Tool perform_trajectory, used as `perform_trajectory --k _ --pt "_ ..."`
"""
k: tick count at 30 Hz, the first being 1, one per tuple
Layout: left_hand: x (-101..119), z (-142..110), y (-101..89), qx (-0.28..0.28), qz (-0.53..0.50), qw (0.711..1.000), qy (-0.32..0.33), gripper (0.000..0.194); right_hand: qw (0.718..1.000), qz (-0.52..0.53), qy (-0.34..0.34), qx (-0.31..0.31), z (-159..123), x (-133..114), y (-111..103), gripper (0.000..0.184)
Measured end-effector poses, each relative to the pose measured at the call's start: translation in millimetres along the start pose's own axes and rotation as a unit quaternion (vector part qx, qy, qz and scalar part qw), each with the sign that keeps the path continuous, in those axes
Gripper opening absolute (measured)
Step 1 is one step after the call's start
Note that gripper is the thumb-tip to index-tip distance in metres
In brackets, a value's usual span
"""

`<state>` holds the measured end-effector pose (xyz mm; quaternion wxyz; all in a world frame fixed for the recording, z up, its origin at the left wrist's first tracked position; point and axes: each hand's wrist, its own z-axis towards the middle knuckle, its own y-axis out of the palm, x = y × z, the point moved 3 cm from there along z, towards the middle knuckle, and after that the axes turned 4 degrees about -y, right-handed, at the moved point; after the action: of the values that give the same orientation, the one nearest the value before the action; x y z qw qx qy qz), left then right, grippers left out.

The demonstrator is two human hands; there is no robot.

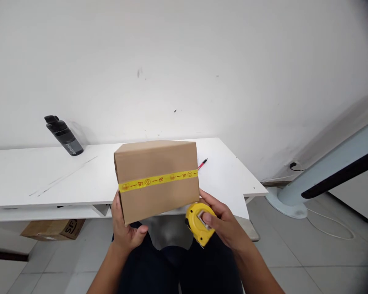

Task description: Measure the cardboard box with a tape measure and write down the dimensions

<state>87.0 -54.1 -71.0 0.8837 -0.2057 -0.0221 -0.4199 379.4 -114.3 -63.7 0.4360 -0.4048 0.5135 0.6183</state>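
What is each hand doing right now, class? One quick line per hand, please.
Left hand: holding the cardboard box at its lower left, thumb spread.
Right hand: closed around the yellow tape measure, beside the box's lower right.

The brown box (158, 161) has red-printed yellow tape (158, 180), the tape measure (198, 230) is yellow, the worktop (58, 177) and its front edge (64, 204) white.

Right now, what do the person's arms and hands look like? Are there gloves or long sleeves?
No gloves: the left hand and right hand are both bare. The forearms show no sleeves, watch or bracelet, and no markings I can make out. No rings show on the fingers I can see, but some are hidden.
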Motion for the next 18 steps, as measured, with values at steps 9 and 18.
perform_trajectory --k 9,18 --pt "1 -7 5.8 0.02 -0.017 0.999 -0.034 0.08 0.999 -0.021 -0.026 -0.006 -3 0 2 0.08" --pt "-5 -21 8.3 0.03 -0.02 0.993 -0.114 0.079 1.0 -0.006 -0.013 0.019 -6 4 3 0.079"
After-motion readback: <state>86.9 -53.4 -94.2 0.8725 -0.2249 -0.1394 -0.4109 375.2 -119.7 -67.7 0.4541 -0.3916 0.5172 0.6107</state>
